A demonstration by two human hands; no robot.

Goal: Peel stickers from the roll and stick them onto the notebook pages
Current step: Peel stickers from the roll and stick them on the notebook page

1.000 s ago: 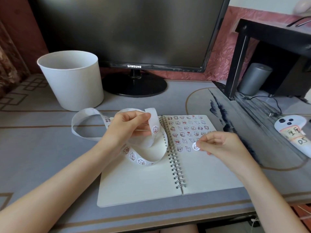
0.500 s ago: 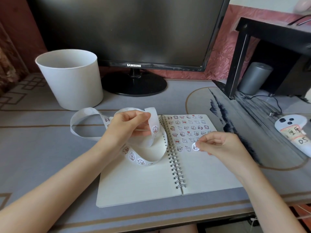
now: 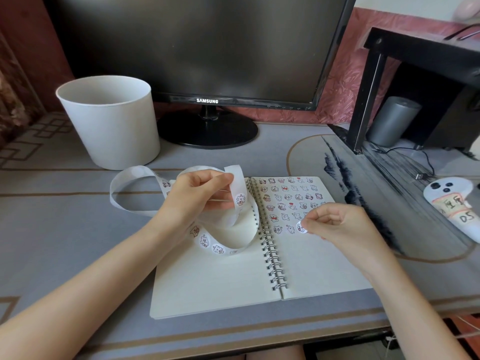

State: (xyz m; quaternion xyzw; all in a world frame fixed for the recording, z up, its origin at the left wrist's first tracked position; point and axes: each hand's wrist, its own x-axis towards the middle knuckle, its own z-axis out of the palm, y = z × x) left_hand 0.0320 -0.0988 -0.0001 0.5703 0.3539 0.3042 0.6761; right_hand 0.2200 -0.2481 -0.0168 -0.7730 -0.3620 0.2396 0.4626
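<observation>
An open spiral notebook (image 3: pixel 306 271) lies flat on the desk. Its right page carries several rows of small cartoon stickers at the top; its left page is blank. My left hand (image 3: pixel 193 198) pinches a long white sticker strip (image 3: pixel 215 246) that loops over the left page and out to the left. My right hand (image 3: pixel 337 224) holds a round white sticker (image 3: pixel 300 227) at its fingertips, low against the right page at the end of the lowest row. Whether the sticker touches the paper I cannot tell.
A white bucket (image 3: pixel 109 126) stands at the back left. A black monitor (image 3: pixel 207 48) on a round foot sits behind the notebook. At the right are a black shelf frame (image 3: pixel 368 94), a grey cylinder (image 3: pixel 389 120), a cable and a white controller (image 3: pixel 452 203).
Almost nothing has moved. My right hand stays at the same spot on the right page with the sticker, and my left hand keeps its hold on the strip.
</observation>
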